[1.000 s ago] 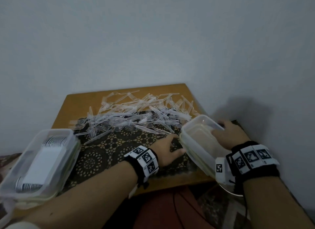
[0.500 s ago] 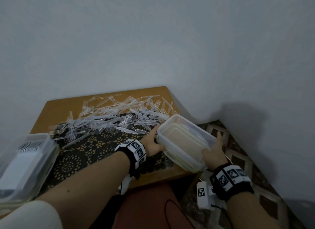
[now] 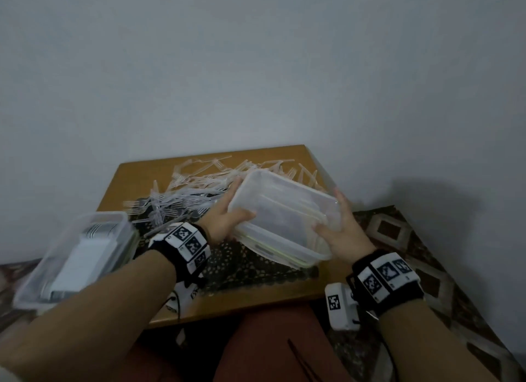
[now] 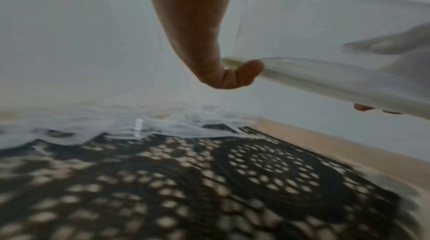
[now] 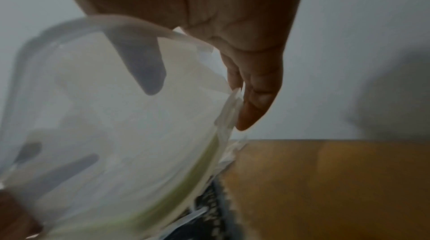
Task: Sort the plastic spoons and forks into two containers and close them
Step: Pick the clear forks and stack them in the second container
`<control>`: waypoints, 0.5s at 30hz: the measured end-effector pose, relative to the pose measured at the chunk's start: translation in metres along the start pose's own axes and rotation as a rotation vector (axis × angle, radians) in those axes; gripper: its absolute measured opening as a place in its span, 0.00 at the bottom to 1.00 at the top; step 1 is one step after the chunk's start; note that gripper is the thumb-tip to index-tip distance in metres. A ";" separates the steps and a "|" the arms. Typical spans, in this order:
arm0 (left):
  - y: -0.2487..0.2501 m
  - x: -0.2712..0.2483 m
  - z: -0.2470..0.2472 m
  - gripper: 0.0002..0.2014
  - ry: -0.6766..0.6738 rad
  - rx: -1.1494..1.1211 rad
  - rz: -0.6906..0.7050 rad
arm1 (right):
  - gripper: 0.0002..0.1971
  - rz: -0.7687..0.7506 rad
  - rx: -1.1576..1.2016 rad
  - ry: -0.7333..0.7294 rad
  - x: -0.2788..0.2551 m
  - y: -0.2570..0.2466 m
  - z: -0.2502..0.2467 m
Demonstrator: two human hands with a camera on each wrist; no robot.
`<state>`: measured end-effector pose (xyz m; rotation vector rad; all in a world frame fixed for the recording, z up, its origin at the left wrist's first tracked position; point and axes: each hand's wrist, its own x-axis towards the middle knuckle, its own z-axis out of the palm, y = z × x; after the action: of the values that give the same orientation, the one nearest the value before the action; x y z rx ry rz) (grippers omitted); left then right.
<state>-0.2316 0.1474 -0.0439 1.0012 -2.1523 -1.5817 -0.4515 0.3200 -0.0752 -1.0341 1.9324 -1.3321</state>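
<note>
Both hands held a clear rectangular plastic container [image 3: 284, 216] tilted above the wooden worktop [image 3: 256, 302]. The left hand [image 3: 225, 219] gripped its near-left corner, thumb hooked over the rim; the right hand [image 3: 341, 233] clasped the right end, fingers curled against the wall. It looked empty, though the blur left that uncertain. A second clear plastic container [image 3: 76, 256], seemingly holding stacked cutlery, sat at the worktop's left edge. A loose heap of clear plastic forks [image 3: 185, 193] lay across the dark lace mat [image 3: 256, 265], unsorted. Roughly half the sorting seemed done; the forks and both closures appeared to remain.
</note>
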 end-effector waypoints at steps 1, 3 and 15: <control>-0.002 -0.006 -0.015 0.42 -0.030 0.014 -0.022 | 0.46 0.009 -0.022 -0.061 0.006 -0.005 0.011; -0.009 -0.020 -0.041 0.37 -0.087 0.040 -0.085 | 0.45 0.041 -0.038 -0.180 0.015 -0.013 0.032; -0.083 -0.073 -0.084 0.29 0.013 0.500 -0.425 | 0.43 0.074 -0.146 -0.468 0.027 -0.008 0.131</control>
<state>-0.0995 0.1234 -0.0787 1.7090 -2.5074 -1.1888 -0.3598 0.2299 -0.1135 -1.2062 1.7054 -0.8230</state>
